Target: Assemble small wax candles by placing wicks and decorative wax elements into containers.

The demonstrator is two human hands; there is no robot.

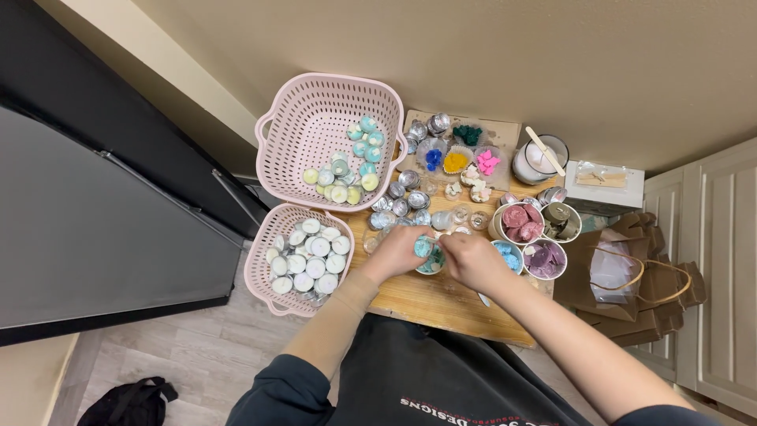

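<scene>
My left hand (398, 252) and my right hand (471, 259) meet over a small cup of teal wax pieces (430, 264) on a wooden board (430, 302). The left fingers pinch a small teal tealight (423, 247). My right fingertips touch the same spot; what they grip is hidden. Several silver tealight tins (400, 197) lie scattered just beyond my hands.
A large pink basket (330, 140) holds several teal and pale candles. A smaller pink basket (298, 257) holds white ones. Cups of pink, purple and blue wax (527, 237), a white jar with a stick (541, 158), brown paper bags (631, 280) and a black appliance at left surround the board.
</scene>
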